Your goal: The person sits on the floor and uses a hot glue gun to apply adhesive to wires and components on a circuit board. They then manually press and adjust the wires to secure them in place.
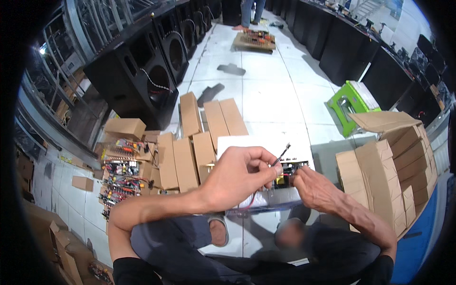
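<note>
Between the thumb and fingers of my left hand (237,178) is a thin black cable (285,152), its connector end sticking up and to the right. A red wire (248,203) hangs below that hand. My right hand (317,191) is closed, its fingertips bent in at the right side of a circuit board (285,179) with black and yellow parts. What those fingertips pinch is hidden. The board rests in front of me on a white block-like surface (251,142), partly covered by both hands.
Closed cardboard boxes (175,164) and several circuit boards (121,183) lie to the left. An open carton of boxes (380,175) and a green step stool (352,105) stand right. Black speaker cabinets (137,80) line the left; more boards sit on a far stack (255,42), near a standing person.
</note>
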`<action>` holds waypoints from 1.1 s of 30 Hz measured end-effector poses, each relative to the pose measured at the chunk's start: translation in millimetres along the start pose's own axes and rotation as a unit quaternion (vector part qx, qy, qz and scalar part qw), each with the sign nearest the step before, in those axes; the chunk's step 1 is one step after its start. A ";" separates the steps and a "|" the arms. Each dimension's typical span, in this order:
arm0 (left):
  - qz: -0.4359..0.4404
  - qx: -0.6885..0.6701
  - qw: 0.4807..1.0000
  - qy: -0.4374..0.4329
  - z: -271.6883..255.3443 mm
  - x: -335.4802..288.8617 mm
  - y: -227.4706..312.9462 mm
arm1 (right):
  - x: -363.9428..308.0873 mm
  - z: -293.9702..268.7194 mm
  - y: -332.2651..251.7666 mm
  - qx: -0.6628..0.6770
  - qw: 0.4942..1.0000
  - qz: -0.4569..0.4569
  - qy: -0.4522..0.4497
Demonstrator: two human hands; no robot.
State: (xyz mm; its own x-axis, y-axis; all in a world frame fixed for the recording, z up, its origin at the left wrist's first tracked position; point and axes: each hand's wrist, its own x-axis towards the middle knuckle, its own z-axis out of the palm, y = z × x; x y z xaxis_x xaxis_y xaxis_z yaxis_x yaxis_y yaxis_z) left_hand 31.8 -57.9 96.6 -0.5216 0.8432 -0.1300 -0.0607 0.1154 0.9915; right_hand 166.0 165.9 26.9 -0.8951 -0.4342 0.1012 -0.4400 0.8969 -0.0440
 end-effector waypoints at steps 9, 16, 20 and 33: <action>-0.012 0.007 1.000 -0.005 -2.9 1.5 2.6 | 1.6 -14.8 -7.0 -0.117 0.992 -0.031 -0.033; 0.000 0.006 1.000 -0.001 -4.4 0.2 0.1 | 3.8 -14.1 -10.9 -0.101 0.994 -0.028 -0.003; 0.001 0.001 1.000 -0.002 -1.3 1.2 3.1 | -1.0 -11.5 -8.3 -0.082 0.997 -0.009 0.002; 0.003 0.009 1.000 0.007 -1.9 0.9 5.3 | -2.6 -6.4 -3.7 -0.103 0.994 -0.020 0.019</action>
State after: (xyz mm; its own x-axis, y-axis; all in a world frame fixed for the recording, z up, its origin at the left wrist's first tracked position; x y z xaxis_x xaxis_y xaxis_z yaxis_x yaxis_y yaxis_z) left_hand 29.4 -57.5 101.7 -0.5345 0.8361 -0.1232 -0.0418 0.1195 0.9920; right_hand 170.4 164.2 33.2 -0.8722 -0.4698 0.1363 -0.4474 0.8788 0.1659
